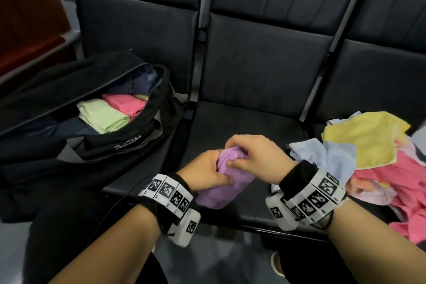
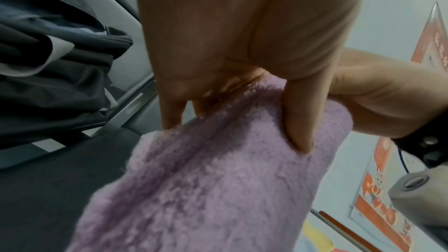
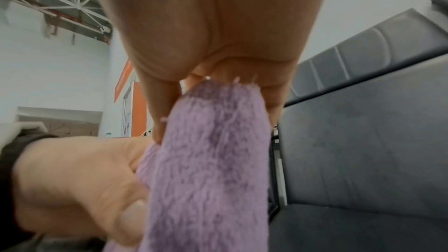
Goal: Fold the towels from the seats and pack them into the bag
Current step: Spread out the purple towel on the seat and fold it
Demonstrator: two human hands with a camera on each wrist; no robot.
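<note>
A folded purple towel (image 1: 222, 182) is held above the front of the middle seat (image 1: 244, 127). My left hand (image 1: 207, 172) grips its left side with fingers and thumb curled round it. My right hand (image 1: 250, 157) pinches its top end from the right. In the left wrist view the purple towel (image 2: 218, 189) fills the lower middle, with my thumb pressed into it. The right wrist view shows the purple towel (image 3: 213, 160) hanging from my fingers. An open black bag (image 1: 96, 150) lies on the left seat, holding a green towel (image 1: 103, 116), a pink towel (image 1: 126, 104) and dark cloth.
On the right seat lies a loose heap of towels: yellow (image 1: 366, 136), light blue (image 1: 327, 154) and pink (image 1: 396, 191). Metal seat frames (image 1: 196, 90) separate the dark padded seats. A brown box (image 1: 30, 14) stands at the far left. My dark-clad knees are below.
</note>
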